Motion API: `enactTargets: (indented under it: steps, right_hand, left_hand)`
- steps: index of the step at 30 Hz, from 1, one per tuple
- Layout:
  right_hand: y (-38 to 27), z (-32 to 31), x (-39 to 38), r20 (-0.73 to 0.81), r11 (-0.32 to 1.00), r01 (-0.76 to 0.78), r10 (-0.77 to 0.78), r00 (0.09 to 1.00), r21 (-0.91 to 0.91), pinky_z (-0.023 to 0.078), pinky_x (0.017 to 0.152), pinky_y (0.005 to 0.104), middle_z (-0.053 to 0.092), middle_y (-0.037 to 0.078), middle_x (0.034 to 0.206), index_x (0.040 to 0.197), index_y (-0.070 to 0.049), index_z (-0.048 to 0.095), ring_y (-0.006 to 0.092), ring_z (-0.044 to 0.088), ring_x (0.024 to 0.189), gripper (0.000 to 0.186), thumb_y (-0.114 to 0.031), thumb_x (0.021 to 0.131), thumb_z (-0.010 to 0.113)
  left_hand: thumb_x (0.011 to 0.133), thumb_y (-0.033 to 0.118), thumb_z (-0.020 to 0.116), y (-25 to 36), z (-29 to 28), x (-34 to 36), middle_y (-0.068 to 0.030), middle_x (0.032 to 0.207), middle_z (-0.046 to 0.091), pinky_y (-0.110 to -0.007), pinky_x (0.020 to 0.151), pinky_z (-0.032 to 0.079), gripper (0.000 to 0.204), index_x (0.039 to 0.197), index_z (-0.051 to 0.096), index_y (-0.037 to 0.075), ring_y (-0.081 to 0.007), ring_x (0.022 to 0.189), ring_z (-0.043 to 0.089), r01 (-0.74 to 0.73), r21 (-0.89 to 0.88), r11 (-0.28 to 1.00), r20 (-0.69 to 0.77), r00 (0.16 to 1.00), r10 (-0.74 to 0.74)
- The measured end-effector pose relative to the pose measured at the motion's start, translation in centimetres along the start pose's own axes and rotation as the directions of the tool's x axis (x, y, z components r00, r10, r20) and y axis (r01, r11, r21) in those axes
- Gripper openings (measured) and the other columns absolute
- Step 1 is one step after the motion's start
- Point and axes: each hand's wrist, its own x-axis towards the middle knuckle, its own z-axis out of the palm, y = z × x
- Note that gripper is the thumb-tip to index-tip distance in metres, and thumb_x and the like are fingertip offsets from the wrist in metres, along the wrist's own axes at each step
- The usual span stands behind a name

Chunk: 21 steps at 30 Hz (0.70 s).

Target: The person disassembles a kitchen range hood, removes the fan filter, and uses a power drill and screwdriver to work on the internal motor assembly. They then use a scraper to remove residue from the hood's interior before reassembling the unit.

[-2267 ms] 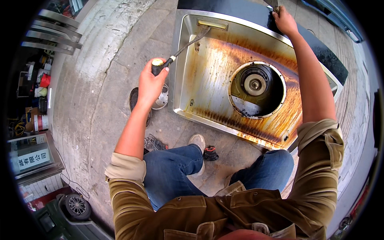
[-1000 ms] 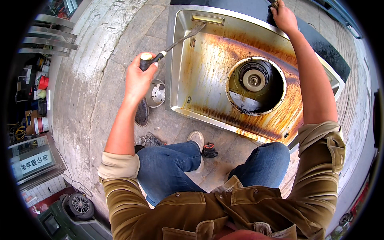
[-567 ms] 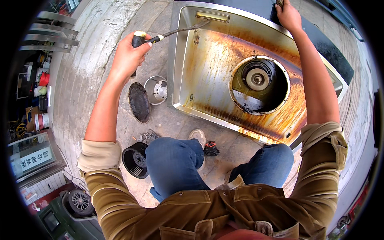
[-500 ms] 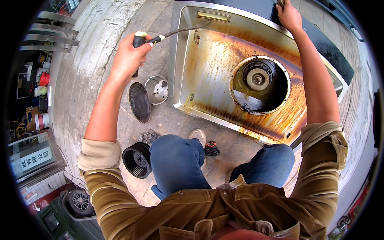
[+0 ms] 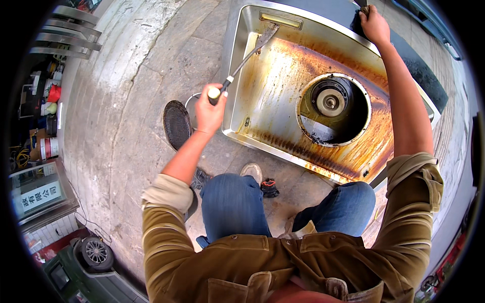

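Note:
My left hand (image 5: 209,111) is closed round the dark handle of a long-shanked scraper (image 5: 243,64). The scraper's flat, dirty blade rests by the far left inner corner of a metal range hood body (image 5: 270,108), just below a narrow rectangular lens. Brown and orange grease streaks the hood's inside, and its round opening shows a motor hub (image 5: 329,102). At the hood's far edge, my right hand (image 5: 375,26) is closed with a small dark object in its fingers, too hidden to name. A dark patch lies beside that hand on the grey panel.
On the paving left of the hood lies a dark oval mesh filter (image 5: 177,123); a round metal part behind my left hand is mostly hidden. A black and orange item (image 5: 270,188) lies between my knees. Metal bars (image 5: 70,35) stand far left, a vehicle wheel (image 5: 97,252) near left.
My left hand has moved right and nearer to me, turning the scraper steeper; its blade has shifted a little right. My left forearm now covers the black fan wheel. The right hand stays at the far edge.

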Motion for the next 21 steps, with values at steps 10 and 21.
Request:
enactTargets:
  steps: [10,21]
  right_hand:
    - [-2.1,-2.1,-2.1,-0.106,0.993,0.054,-0.042,0.993,0.108,0.044,0.071,0.0499,0.060,0.024,0.080,0.094,-0.002,0.048,0.0425,0.056,0.079,0.024,-0.021,0.080,0.054]
    - [-3.1,-2.1,-1.7,-0.118,0.987,0.022,-0.003,0.993,0.161,0.043,0.071,0.0499,0.059,0.024,0.080,0.090,-0.001,0.048,0.0428,0.056,0.079,0.023,-0.021,0.080,0.055]
  left_hand:
    - [0.079,0.004,0.062,3.6,-1.3,0.9,0.0021,0.080,0.054,-0.021,0.064,0.042,0.018,0.095,0.056,0.005,-0.0066,0.070,0.049,0.020,0.087,0.996,0.024,0.999,-0.022]
    - [0.078,0.006,0.063,10.3,-4.5,6.9,0.0027,0.066,0.049,-0.021,0.044,0.035,0.016,0.092,0.056,0.008,-0.0055,0.050,0.043,-0.005,0.241,0.971,0.146,0.989,-0.031]
